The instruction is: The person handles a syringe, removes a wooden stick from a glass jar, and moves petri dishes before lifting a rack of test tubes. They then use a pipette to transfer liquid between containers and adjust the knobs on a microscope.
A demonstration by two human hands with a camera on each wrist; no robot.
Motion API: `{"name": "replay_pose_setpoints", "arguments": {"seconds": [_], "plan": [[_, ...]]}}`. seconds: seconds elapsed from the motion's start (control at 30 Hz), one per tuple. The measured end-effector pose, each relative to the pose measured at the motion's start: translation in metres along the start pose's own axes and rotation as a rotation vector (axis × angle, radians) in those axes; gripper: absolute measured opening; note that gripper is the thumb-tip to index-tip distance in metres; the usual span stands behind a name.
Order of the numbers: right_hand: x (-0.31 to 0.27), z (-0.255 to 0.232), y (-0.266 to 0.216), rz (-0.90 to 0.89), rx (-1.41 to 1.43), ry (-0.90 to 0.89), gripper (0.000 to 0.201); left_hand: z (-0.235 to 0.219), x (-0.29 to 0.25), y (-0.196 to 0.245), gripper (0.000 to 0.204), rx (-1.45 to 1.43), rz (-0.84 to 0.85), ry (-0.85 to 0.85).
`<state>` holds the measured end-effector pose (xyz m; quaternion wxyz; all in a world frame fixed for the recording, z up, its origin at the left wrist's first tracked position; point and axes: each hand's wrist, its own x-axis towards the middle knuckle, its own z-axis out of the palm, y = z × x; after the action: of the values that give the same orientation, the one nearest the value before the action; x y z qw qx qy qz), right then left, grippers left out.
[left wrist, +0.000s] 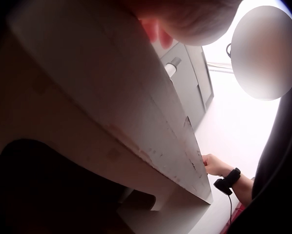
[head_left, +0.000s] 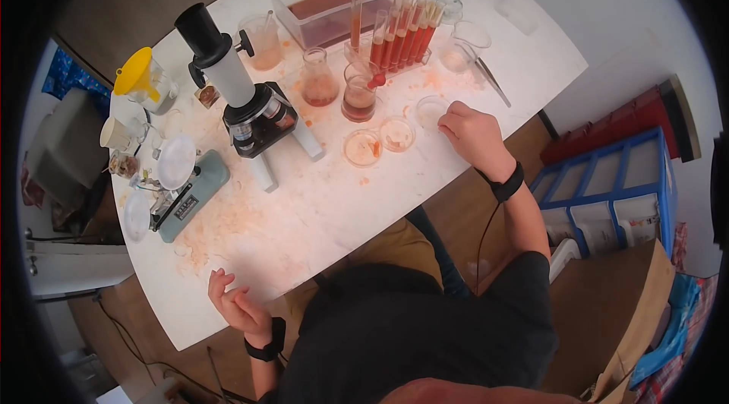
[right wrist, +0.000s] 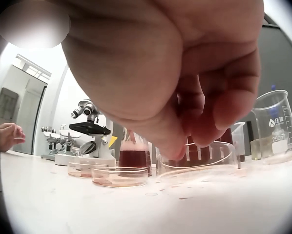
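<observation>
White tabletop (head_left: 319, 199), broad, with a curved far edge and orange-red stains, carrying a black-and-white microscope (head_left: 241, 81); behind it to the right, a clear plastic tub (head_left: 311, 30) of dark red liquid. The right hand (head_left: 474, 138) works at the near side of the table. Its fingers are curled, thumb and fingertips drawn close at the rim of a round, shallow, clear dish (head_left: 431, 111); whether they pinch the rim or only hover against it cannot be told. The left hand (head_left: 241, 307) is off the table's near edge, fingers loosely bent and parted, holding nothing.

The step in hand appears to be handling this dish. It would best be taken by opposite sides of its low wall, with light, even pressure, and kept level so that any contents stay in place. The wrist should stay high enough to pass the two neighbouring dishes, and the free left hand could steady the far side.

The dish lies flat, upright and open on the table, right of a shallow dish with an orange smear (head_left: 363, 147) and a slightly smaller stained dish (head_left: 397, 134). Its wall looks thin and transparent, its floor pale; faint reddish streaks (right wrist: 180, 186) mark the table nearby.
</observation>
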<state>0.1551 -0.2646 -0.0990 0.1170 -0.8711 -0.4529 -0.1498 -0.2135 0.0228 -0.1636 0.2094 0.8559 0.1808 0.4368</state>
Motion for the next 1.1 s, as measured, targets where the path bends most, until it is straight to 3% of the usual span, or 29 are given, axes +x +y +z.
{"name": "replay_pose_setpoints", "arguments": {"seconds": [0.37, 0.57, 0.7, 1.1], "plan": [[0.008, 0.005, 0.003, -0.061, 0.019, -0.042, 0.008, 0.002, -0.002, -0.001, 0.014, -0.004, 0.004, -0.003], [0.012, 0.000, 0.004, -0.057, 0.038, -0.002, 0.008, 0.003, -0.007, -0.007, 0.030, -0.051, 0.003, 0.013], [0.015, -0.005, 0.013, -0.012, 0.053, -0.069, 0.005, 0.003, -0.005, -0.006, 0.039, -0.047, 0.002, -0.003], [0.049, -0.017, 0.053, 0.077, 0.216, -0.027, 0.006, 0.007, -0.004, -0.002, 0.036, 0.105, -0.098, -0.001]]}}
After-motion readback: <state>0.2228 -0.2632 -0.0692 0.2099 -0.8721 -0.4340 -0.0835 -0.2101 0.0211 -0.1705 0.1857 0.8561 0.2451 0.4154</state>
